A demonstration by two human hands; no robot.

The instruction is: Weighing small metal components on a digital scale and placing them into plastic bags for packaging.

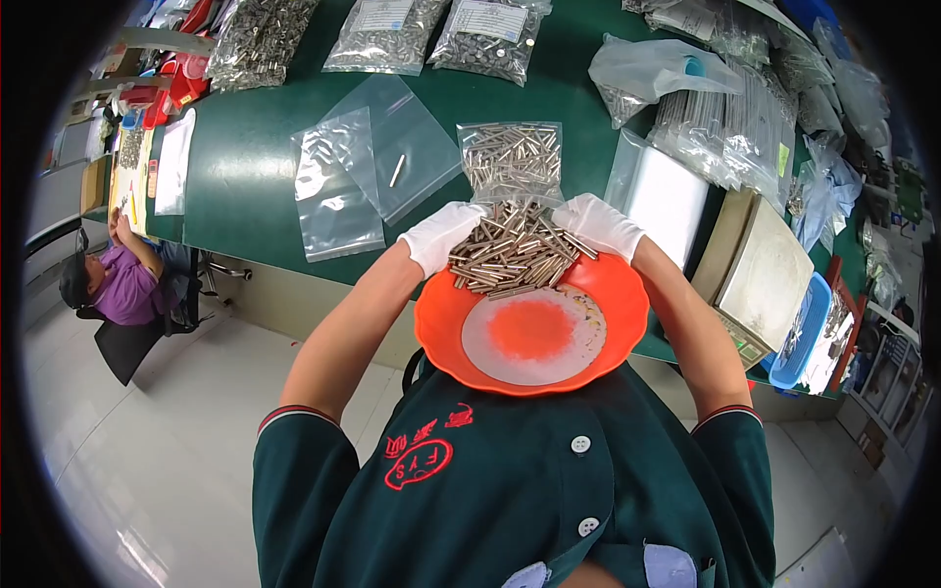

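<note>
An orange scalloped bowl [627, 312] is tilted between my forearms, its near rim against my shirt. Short metal pins [515, 253] are heaped at its far side, running up to the mouth of a clear plastic bag [512, 162]. More such pins fill that bag, which lies on the table. My left hand [443, 237], in a white glove, is closed on the left side of the bag's mouth. On the opposite side my right hand [600, 225], gloved too, grips the bag's edge. Fingertips of both hands are partly hidden by pins and plastic.
Flat clear bags [338, 186] lie left on the green table [235, 167], one loose pin [397, 171] on them. Filled bags [384, 34] line the back. Stacked plastic bags [725, 127], a scale [765, 260] and a blue bin [802, 333] stand right. A person [132, 279] sits far left.
</note>
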